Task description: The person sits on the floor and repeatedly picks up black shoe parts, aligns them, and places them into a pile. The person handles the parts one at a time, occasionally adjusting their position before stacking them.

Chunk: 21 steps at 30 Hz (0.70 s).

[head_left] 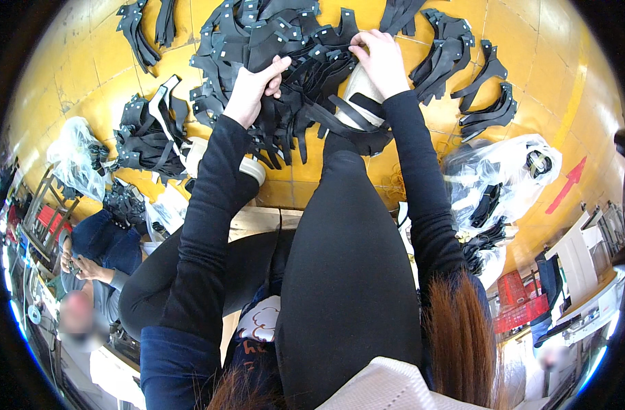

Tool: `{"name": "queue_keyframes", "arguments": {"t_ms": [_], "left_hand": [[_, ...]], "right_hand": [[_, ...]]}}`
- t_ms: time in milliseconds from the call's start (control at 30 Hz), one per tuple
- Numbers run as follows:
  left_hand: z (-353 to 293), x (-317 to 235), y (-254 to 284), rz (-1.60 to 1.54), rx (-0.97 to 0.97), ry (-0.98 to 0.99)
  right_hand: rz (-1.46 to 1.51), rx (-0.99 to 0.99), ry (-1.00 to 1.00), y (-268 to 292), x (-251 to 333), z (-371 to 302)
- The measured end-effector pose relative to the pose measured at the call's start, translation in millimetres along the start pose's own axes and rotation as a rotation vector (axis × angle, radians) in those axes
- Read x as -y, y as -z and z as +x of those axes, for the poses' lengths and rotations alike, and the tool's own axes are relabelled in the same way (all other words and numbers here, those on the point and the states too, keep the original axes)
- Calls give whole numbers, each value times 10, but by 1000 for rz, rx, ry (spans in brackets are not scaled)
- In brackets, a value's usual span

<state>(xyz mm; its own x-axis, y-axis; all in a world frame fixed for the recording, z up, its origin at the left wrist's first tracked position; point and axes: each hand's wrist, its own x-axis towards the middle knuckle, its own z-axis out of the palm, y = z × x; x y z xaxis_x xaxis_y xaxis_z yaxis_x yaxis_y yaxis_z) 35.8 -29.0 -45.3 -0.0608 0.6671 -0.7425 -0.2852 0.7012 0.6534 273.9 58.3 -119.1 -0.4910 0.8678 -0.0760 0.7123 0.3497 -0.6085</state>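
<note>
A large heap of black curved cut pieces (237, 44), many with small pale tags, lies on the yellow floor in front of me. My left hand (256, 90) is over the middle of the heap, its fingers curled and thumb pressed toward them; what they hold, if anything, is hidden. Farther right, my right hand (379, 60) pinches the edge of a black cut piece (336, 63) with thumb and fingertips. Below that hand is my white shoe (362, 92), with black strips lying across it.
Smaller stacks of black pieces (444, 58) lie to the right, others (145, 137) to the left. Clear plastic bags (504, 174) with black pieces stand at both sides. A red arrow (567, 184) marks the floor. At left a person (97, 263) sits, hands together.
</note>
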Motion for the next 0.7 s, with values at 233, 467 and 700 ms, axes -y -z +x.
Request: {"name": "queue_keyframes", "arguments": {"t_ms": [233, 467, 700], "left_hand": [[-13, -20, 63, 76, 31, -29], [53, -18, 63, 35, 73, -94], [18, -18, 23, 35, 80, -92]], "right_hand": [[348, 71, 81, 253, 130, 13], [378, 135, 254, 422, 409, 59], [586, 130, 324, 555, 788, 45]]}}
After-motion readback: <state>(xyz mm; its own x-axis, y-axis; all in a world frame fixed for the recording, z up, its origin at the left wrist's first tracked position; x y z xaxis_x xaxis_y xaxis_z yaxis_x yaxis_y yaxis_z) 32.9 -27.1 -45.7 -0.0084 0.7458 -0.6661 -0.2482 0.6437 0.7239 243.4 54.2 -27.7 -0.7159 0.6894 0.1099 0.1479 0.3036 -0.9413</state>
